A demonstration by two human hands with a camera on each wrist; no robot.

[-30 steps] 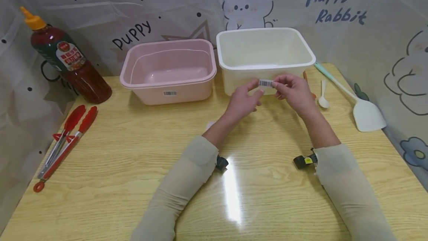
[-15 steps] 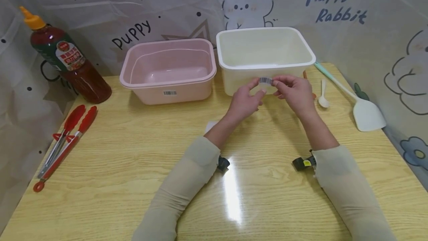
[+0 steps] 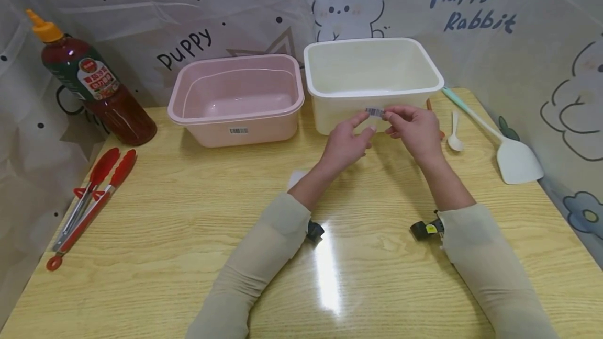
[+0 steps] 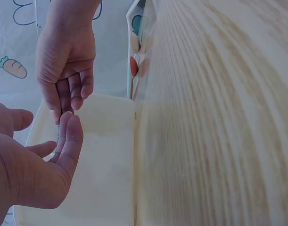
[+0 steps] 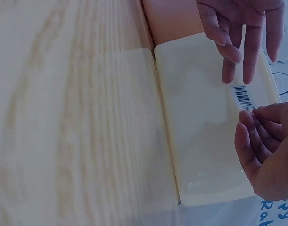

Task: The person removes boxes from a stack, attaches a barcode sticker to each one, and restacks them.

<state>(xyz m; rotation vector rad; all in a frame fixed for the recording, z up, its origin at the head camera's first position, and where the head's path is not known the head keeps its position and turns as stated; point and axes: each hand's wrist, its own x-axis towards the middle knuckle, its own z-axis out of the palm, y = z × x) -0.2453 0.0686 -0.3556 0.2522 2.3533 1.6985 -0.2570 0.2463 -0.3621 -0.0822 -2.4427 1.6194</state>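
My right hand (image 3: 416,132) pinches the right end of a small barcode sticker (image 3: 374,112) between thumb and fingertips. The sticker lies before the front wall of a white plastic bin (image 3: 336,114); whether it is fully in contact cannot be told. My left hand (image 3: 346,143) reaches to its other end. In the right wrist view, the left fingers (image 5: 248,61) are extended, with their tips at the sticker's edge and the thumb apart. The left wrist view has both hands facing each other before the bin, the sticker mostly hidden.
A pink bin (image 3: 278,130) with a barcode label stands to the left. Farther left are a sauce bottle (image 3: 103,88) and red tongs (image 3: 94,198). At right lie a white spoon (image 3: 455,137) and a spatula (image 3: 518,161). White paper (image 3: 296,177) shows beside my left forearm.
The sticker and my right fingers have shifted slightly, and the sticker now sits a little higher against the bin's front. Both hands otherwise hold nearly the same place.
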